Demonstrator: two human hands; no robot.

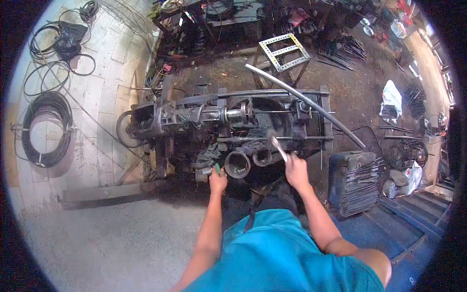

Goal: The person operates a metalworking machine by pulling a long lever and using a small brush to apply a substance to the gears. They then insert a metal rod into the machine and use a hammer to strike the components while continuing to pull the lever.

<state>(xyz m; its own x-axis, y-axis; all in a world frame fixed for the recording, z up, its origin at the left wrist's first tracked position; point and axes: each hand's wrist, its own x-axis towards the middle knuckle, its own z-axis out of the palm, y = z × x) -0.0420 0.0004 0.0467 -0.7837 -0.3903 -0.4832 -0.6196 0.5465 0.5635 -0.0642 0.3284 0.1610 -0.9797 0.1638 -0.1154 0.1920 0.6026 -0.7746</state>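
My right hand [296,171] is closed round the light-coloured handle of a slim tool [278,147]. The tool's far end is blurred and points up over the front of a dark, greasy machine [194,116]. Low on the machine's front side, my left hand [218,183] is wrapped round a small thing with a green part [217,168]; its kind is not clear. Two round metal cups [238,164] stand between my hands, and a crumpled grey rag [210,155] lies just beyond my left hand.
A long pale pipe [306,101] slants across the machine's right end. Bundled thin rods lie on a dark box [351,160] at right. Behind stands a perforated metal frame [286,51] on a stool. Coiled cable [46,129] lies at left, near a low metal beam [107,192].
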